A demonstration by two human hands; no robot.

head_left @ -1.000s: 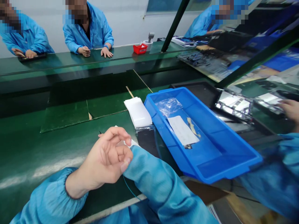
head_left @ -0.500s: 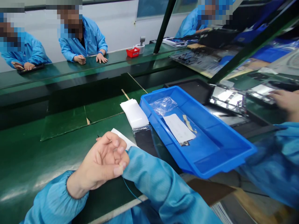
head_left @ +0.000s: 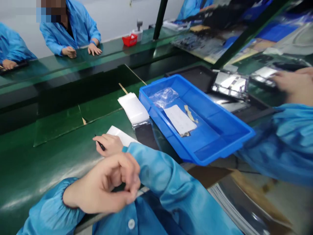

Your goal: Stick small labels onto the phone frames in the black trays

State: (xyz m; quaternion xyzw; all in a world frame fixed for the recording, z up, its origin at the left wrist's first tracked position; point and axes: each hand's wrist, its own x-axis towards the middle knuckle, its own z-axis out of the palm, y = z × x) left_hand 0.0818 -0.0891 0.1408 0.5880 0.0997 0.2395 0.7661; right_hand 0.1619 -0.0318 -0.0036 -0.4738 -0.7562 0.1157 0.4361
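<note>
1. Green tabletop lies beneath everything; twelve o'clock points straight away from the wearer.
2. Left hand is curled, thumb meeting fingertips; I cannot tell whether anything is pinched there.
3. Right hand sits at twelve o'clock from the left, its forearm crossing from four o'clock, fingers closed around a dark slender tool whose long axis points toward ten or eleven.
4. White sheet lies at two o'clock from the right hand, the nearer one, its length running ten to four; contact is unclear.
5. White stack rests at one o'clock, blue tray between two and three.
</note>
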